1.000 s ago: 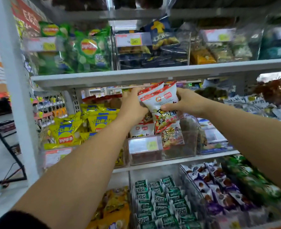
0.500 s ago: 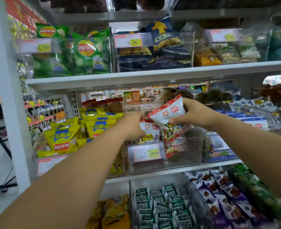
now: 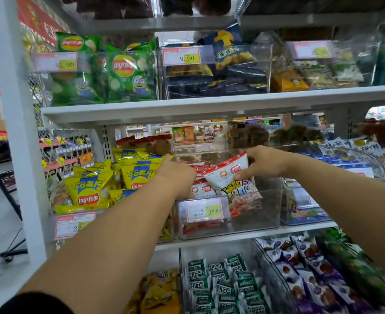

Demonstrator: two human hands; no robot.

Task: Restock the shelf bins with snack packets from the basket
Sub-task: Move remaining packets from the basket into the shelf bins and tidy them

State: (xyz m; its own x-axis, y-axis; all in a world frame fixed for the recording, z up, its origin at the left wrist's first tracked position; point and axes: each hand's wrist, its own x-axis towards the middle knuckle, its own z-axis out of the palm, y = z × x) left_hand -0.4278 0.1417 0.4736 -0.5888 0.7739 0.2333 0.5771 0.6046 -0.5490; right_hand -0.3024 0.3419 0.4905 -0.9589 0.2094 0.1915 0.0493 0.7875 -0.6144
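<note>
At a white shelf [image 3: 300, 230], a clear bin [image 3: 266, 214] is tagged 19.80.
Packet [image 3: 227, 177] pinched by right grip [image 3: 266, 164]; left grip's [image 3: 175, 175] hold cannot be told.

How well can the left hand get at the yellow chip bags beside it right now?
Probably yes. The left hand is at the clear bin next to the yellow chip bags, and nothing covers them; it seems busy with red-and-white packets, though.

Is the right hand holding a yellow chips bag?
No, the right hand pinches a white-and-red snack packet, partly inside the clear bin.
</note>
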